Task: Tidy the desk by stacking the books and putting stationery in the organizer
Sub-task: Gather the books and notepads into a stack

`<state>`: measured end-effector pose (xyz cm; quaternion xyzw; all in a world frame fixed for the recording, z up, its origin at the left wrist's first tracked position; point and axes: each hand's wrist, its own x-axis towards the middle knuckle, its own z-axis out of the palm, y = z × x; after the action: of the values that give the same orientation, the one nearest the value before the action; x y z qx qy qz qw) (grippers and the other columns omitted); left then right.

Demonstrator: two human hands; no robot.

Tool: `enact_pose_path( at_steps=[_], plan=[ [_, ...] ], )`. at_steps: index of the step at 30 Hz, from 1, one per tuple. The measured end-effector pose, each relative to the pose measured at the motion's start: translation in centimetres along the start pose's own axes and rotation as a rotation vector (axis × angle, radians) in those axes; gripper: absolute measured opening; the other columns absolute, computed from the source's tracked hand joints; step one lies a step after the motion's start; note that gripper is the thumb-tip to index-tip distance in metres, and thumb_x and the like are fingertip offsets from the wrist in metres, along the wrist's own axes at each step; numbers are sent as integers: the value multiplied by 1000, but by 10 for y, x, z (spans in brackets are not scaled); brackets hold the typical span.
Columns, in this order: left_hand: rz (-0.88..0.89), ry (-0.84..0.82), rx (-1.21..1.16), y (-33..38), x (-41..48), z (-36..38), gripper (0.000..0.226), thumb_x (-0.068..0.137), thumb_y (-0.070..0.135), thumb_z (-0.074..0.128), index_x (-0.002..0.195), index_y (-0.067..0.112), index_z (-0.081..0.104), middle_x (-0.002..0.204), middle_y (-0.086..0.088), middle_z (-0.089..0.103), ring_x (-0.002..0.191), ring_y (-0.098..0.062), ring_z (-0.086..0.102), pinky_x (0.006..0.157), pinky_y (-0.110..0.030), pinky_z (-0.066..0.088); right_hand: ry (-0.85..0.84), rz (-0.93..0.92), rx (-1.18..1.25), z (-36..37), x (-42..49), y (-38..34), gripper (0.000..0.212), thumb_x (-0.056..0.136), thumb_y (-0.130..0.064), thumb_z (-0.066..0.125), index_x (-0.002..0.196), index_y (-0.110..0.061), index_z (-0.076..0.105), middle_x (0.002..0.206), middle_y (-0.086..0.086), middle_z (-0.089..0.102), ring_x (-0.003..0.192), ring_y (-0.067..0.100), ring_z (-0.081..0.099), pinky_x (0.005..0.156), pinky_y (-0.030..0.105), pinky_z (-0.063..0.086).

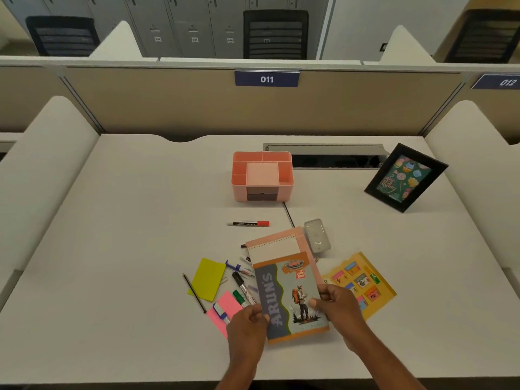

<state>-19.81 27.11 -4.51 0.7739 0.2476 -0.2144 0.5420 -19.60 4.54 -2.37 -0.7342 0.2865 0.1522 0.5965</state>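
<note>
While your hands, left (247, 319) and right (336, 302), pinch the ARUN'S notebook (292, 296), sliding it could scatter the markers (243, 288) beside it.

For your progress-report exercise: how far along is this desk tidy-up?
Early stage. Done: nothing stored, the pink organizer looks empty. In hand: left hand and right hand hold the Arun's notebook over a spiral pad. Left: yellow book, red-capped marker, pencil, sticky notes.
</note>
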Motion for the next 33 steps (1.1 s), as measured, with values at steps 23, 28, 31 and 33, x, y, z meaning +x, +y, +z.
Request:
enact_pose_path(
  at_steps=[23,28,31,33],
  plan=[
    [27,30,34,23,8,7,24,107,15,52,117,25,71,112,6,68,96,-5,65,64,-21,54,230,-152,-446,10,25,6,25,84,-21,85,79,-29,62,84,-7,63,81,12,66,69,29,54],
    [-17,31,43,18,13,7,32,107,19,55,137,17,66,136,-1,66,114,-19,63,63,-19,55,210,-218,-393,1,21,8,32,86,-19,84,116,-23,74,104,-8,68,93,10,67,79,27,57],
    [-21,78,46,21,12,7,36,107,20,53,142,17,62,143,-1,61,119,-20,59,72,-25,60,328,-210,-479,-17,22,10,42,88,-28,82,128,-25,68,123,-5,65,108,14,63,87,34,55],
    [-14,112,31,22,11,7,35,106,20,52,140,20,63,144,-1,60,123,-22,59,83,-36,64,414,-210,-572,-37,25,13,58,85,-35,84,136,-23,62,132,-1,61,121,21,57,93,39,53]
  ],
)
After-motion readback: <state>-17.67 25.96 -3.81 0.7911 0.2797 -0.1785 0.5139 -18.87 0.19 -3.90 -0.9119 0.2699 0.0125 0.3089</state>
